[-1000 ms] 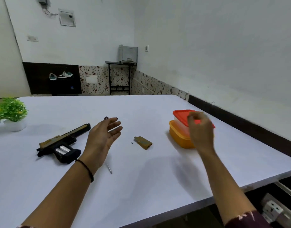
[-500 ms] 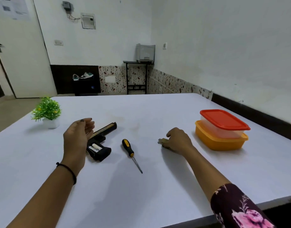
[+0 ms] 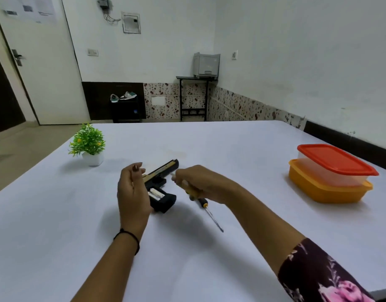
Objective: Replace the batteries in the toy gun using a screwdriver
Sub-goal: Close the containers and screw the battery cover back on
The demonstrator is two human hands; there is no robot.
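While the compartment in its grip lies uncovered, the toy gun (image 3: 162,171) rests on its side on the white table (image 3: 209,269), muzzle pointing away from the person; all places below are reckoned from it. Far to its left and further back: small potted plant (image 3: 88,141), not part of the job. Just left of its grip: left hand (image 3: 133,192), standing on edge, fingers loosely curled with nothing seen in them; whether it touches the gun cannot be told. In its grip: two pale batteries (image 3: 156,194), side by side, exposed. Just right of its barrel: right hand (image 3: 200,184), fingers curled round a small gold-brown piece, judged to be the battery cover (image 3: 192,191). Right of its grip, under that hand: screwdriver (image 3: 203,202), black-and-yellow handle, thin shaft pointing toward the person, apparently lying loose. Far to its right: two stacked lidded containers (image 3: 331,173), orange and red. Handling, judged: gun is light, rigid plastic, likely to slide on the smooth top, so pin it by the barrel or frame; cover is small, thin, easily dropped, best pinched by its edges.
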